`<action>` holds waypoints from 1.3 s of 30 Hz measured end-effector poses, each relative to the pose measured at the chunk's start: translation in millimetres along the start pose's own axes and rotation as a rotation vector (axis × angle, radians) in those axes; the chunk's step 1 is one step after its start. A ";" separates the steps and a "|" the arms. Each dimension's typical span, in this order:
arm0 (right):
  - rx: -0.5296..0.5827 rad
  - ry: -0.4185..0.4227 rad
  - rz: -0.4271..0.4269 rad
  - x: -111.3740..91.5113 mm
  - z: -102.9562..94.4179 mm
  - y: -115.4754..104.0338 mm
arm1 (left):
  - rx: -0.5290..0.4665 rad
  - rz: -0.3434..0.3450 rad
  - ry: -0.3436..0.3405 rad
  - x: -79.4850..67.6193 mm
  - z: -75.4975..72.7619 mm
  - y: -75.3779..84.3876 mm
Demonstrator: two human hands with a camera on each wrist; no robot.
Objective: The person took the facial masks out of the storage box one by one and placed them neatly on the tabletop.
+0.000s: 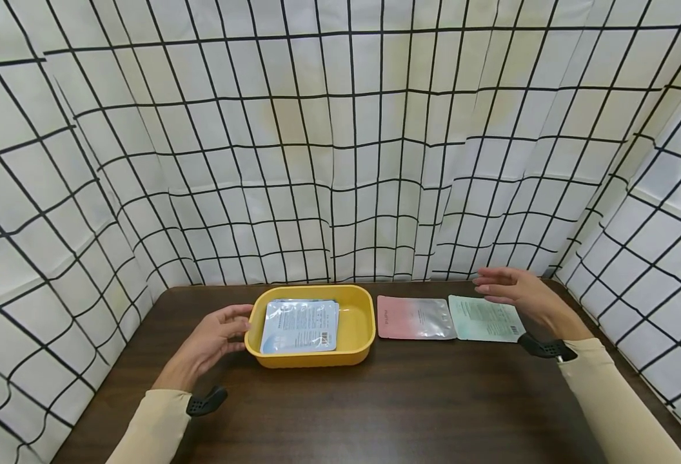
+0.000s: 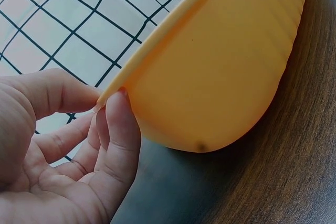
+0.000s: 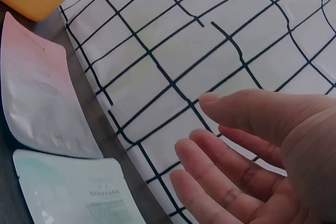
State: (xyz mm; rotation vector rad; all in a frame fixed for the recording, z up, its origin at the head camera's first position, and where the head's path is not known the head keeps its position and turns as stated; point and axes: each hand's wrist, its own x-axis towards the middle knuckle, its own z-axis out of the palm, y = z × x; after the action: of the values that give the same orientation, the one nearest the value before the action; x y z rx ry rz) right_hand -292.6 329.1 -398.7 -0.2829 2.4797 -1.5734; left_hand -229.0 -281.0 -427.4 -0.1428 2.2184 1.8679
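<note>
A yellow plastic basin [image 1: 356, 322] stands left of the table's middle, and my left hand [image 1: 218, 338] pinches its left rim between thumb and fingers. The left wrist view shows that pinch on the rim closely, against the basin's outer wall [image 2: 210, 66]. Inside the basin lie light blue sachets [image 1: 300, 325], stacked, the lower one mostly covered. My right hand [image 1: 511, 293] hovers above the mint green sachet [image 1: 485, 318], fingers loosely extended, holding nothing. Beside that one, a pink and silver sachet [image 1: 416, 318] lies flat; their edges meet or nearly meet.
The dark wooden table [image 1: 398, 406] carries everything. White cloth with a black grid [image 1: 369, 142] hangs behind the table's back edge and along both sides. Black wrist bands [image 1: 546, 348] sit over the beige sleeves.
</note>
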 end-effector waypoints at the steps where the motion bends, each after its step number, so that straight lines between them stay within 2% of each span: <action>1: 0.007 -0.005 -0.005 0.8 1.7 -1.7 | 0.001 0.001 0.000 0.1 -0.2 0.0; 22: 0.104 -0.135 -0.134 17.0 43.5 -30.3 | -0.006 -0.009 0.019 2.6 0.5 -2.1; 39: 0.116 -0.186 -0.147 22.6 75.1 -49.5 | 0.009 -0.009 0.029 3.6 1.0 -0.2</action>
State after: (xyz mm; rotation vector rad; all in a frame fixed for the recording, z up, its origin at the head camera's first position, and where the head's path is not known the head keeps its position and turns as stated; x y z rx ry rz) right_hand -291.9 237.1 -386.5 -0.5773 2.2630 -1.6553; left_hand -232.3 -279.7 -428.6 -0.1790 2.2412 1.8620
